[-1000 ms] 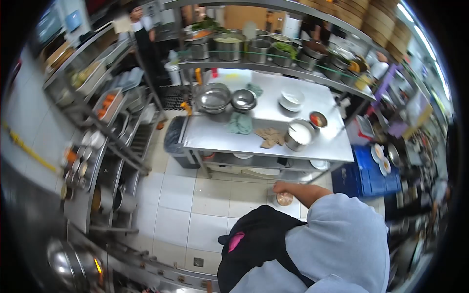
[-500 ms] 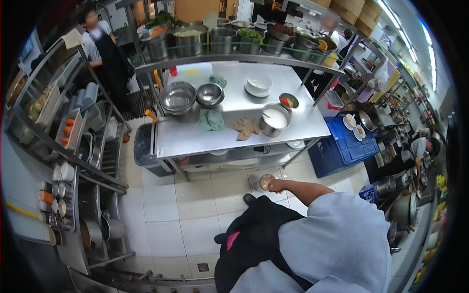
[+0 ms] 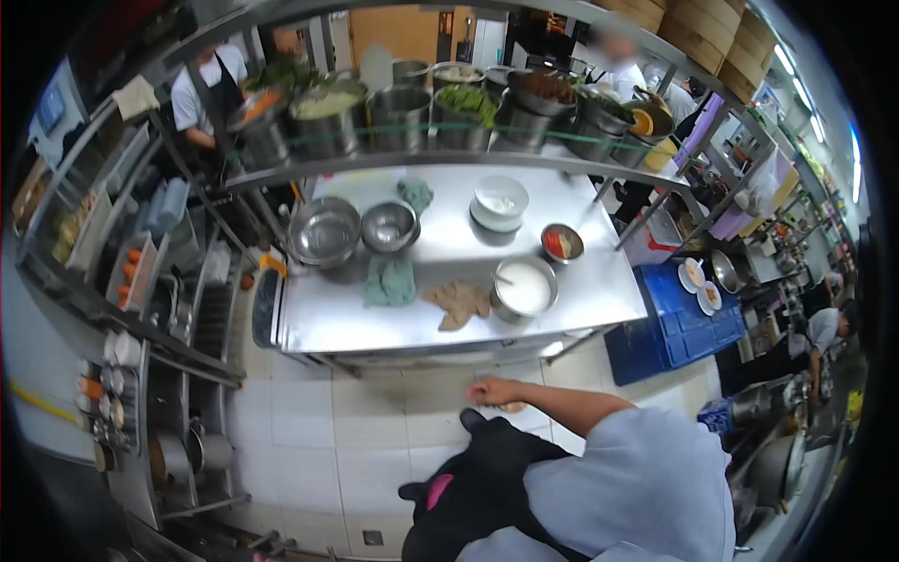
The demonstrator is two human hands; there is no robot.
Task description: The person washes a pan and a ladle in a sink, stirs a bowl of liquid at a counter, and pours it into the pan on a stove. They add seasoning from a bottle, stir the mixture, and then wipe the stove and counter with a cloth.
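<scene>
My right hand is stretched out over the floor, just short of the steel table's front edge. Its fingers look curled, though blur softens them. Beneath the palm shows the pale tan edge of a small round bowl, mostly covered by the hand. On the table nearest this hand stands a steel pot of white liquid with a handle sticking out. Beside the pot are a crumpled brown cloth and a small bowl with red and pale contents. My left hand is outside the view.
A raised shelf carries several steel containers of vegetables. Steel bowls, a green cloth and white bowls occupy the table. A blue bin with plates stands right. Racks line the left. Other people work beyond.
My view has shifted, so the table sits lower in it. My right hand has moved left and now covers most of the tan-filled bowl that was plainly visible at its fingers.
</scene>
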